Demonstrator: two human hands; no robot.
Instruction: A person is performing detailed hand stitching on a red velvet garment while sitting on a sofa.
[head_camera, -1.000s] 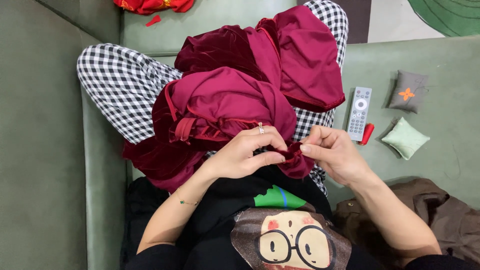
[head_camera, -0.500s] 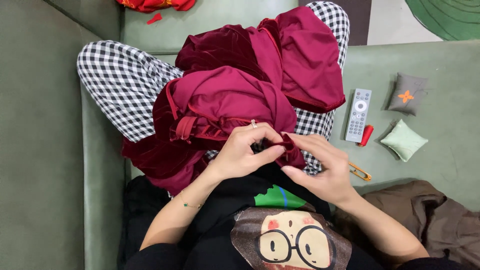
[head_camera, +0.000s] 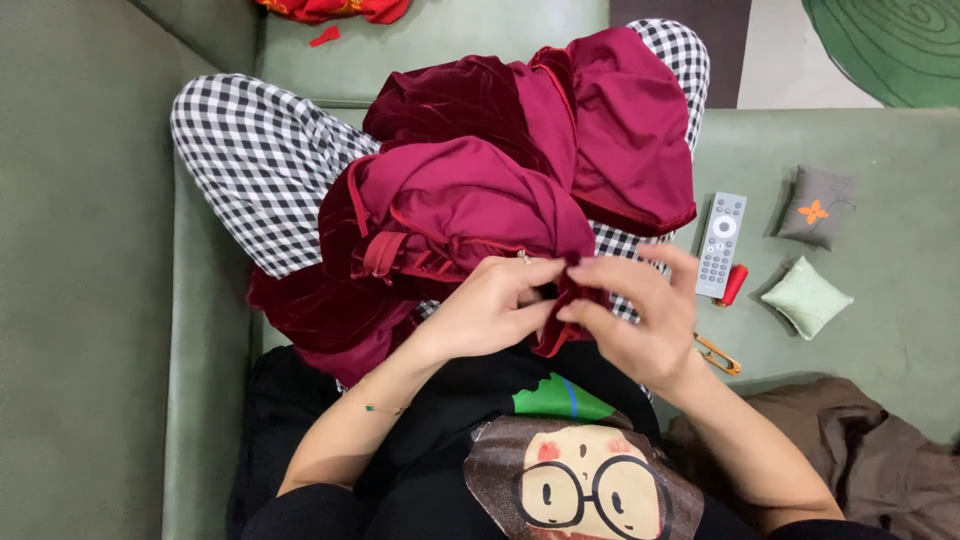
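**Hands Pinched Red Cloth on Lap**

A green sofa (head_camera: 880, 200) carried the seated person. The red cloth (head_camera: 480, 200) lay heaped over checked trousers (head_camera: 260, 160). Both hands met at its near edge: the left hand (head_camera: 490, 305) and the right hand (head_camera: 635, 315) each pinched a fold between fingertips. Beside the right hand lay a remote (head_camera: 722, 243), two small cushions (head_camera: 806, 297) and a red spool (head_camera: 734, 285).
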